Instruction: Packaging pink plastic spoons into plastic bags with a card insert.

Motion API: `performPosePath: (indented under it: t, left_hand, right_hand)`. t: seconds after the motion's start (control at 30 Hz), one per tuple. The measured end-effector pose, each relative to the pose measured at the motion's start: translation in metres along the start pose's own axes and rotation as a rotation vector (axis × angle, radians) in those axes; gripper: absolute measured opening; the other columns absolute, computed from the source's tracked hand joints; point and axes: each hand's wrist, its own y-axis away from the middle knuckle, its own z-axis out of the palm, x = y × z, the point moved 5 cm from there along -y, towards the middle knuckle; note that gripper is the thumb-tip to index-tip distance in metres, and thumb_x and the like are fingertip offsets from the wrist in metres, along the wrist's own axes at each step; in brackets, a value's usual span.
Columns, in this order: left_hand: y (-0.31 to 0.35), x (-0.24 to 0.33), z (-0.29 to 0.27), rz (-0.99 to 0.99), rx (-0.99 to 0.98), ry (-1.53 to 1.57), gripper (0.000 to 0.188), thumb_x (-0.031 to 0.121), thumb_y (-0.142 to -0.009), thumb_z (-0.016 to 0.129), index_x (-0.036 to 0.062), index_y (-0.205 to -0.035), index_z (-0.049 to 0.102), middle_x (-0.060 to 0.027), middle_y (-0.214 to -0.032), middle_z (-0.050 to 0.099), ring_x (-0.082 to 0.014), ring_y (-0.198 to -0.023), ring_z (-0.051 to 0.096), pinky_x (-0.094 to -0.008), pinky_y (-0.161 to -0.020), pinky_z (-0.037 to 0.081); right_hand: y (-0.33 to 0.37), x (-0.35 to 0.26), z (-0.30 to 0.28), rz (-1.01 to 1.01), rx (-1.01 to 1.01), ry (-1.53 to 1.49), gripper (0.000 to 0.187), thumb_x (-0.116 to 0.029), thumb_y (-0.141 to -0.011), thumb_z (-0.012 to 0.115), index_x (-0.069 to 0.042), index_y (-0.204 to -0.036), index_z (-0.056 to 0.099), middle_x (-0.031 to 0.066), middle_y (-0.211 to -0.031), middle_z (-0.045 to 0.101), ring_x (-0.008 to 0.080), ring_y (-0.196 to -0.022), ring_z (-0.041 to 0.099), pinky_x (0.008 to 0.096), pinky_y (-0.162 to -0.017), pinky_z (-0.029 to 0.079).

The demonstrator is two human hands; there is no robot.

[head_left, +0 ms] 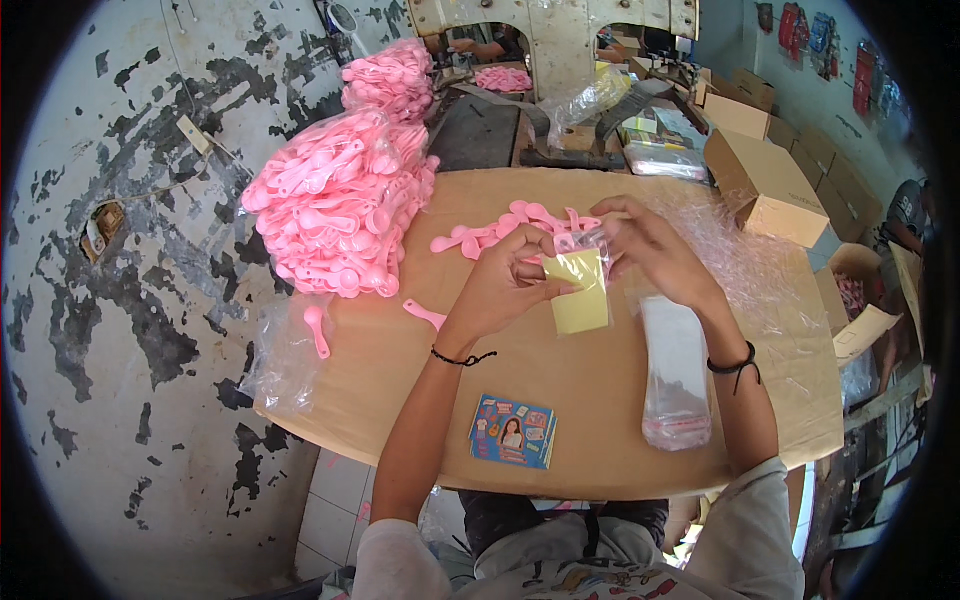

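My left hand (512,272) pinches a small clear plastic bag (606,312) over the middle of the table. A plain yellow card (582,300) lies inside the bag, and something pink shows near its top. At the bag's upper right edge, my right hand (662,252) has its fingers curled against the plastic; their tips are partly blurred. Behind both hands lies a loose group of pink plastic spoons (470,238). One more pink spoon (425,314) rests left of my left wrist. Below my hands sits a stack of blue printed cards (512,432). A stack of clear bags (677,370) lies beside my right forearm.
Large bags of pink spoons (335,205) are piled at the far left, against a peeling wall. A single spoon (317,332) lies by crumpled plastic (275,365). An open cardboard box (765,190) stands at the back right, near loose clear wrapping (735,250). Another person (905,215) is at the right edge.
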Motion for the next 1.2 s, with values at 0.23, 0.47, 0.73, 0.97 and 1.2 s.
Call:
performPosePath:
  t: [0.23,0.47,0.73,0.97,1.2]
  left_hand:
    - [-0.002,0.009,0.011,-0.017,-0.055,0.296,0.044,0.002,-0.089,0.064,0.0024,-0.128,0.045,-0.0154,-0.124,0.057,-0.0225,-0.099,0.067,-0.0303,-0.079,0.060]
    - [0.004,0.004,0.045,-0.154,-0.280,-0.292,0.029,0.009,-0.089,0.066,0.0004,-0.117,0.061,-0.0081,-0.113,0.066,-0.0169,-0.102,0.065,-0.0294,-0.088,0.052]
    - [0.032,-0.001,0.129,0.151,-0.669,-0.574,0.042,0.019,-0.090,0.063,0.0049,-0.128,0.056,-0.0121,-0.140,0.050,-0.0289,-0.129,0.048,-0.0378,-0.105,0.042]
    - [0.044,-0.011,0.150,0.249,-0.738,-0.676,0.044,0.016,-0.089,0.063,0.0039,-0.130,0.054,-0.0106,-0.143,0.047,-0.0272,-0.135,0.040,-0.0383,-0.109,0.038]
    - [0.046,-0.006,0.147,0.343,-0.702,-0.703,0.043,0.015,-0.088,0.062,0.0058,-0.130,0.055,-0.0089,-0.142,0.048,-0.0268,-0.134,0.041,-0.0375,-0.109,0.038]
  right_hand:
    - [0.086,-0.046,-0.031,0.097,-0.141,0.608,0.019,-0.015,-0.092,0.066,0.000,-0.103,0.066,-0.0007,-0.067,0.057,0.0049,-0.057,0.051,0.0233,-0.050,0.041]
    - [0.417,-0.023,-0.219,0.544,0.539,0.639,0.037,-0.021,-0.086,0.070,-0.001,-0.117,0.063,0.0005,-0.087,0.063,0.0058,-0.068,0.049,0.0228,-0.060,0.041]
    - [0.338,-0.009,-0.163,0.262,0.925,0.874,0.031,-0.022,-0.098,0.053,0.004,-0.113,0.061,0.0089,-0.104,0.067,0.0187,-0.090,0.062,0.0297,-0.083,0.048]
    - [0.193,0.033,-0.089,0.427,0.271,0.842,0.029,-0.021,-0.086,0.072,0.005,-0.093,0.064,0.0111,-0.074,0.065,0.0173,-0.067,0.062,0.0319,-0.062,0.051]
    - [0.190,0.037,-0.092,0.384,0.333,0.782,0.020,-0.014,-0.085,0.073,0.004,-0.087,0.063,0.0036,-0.065,0.060,0.0087,-0.058,0.054,0.0263,-0.053,0.045]
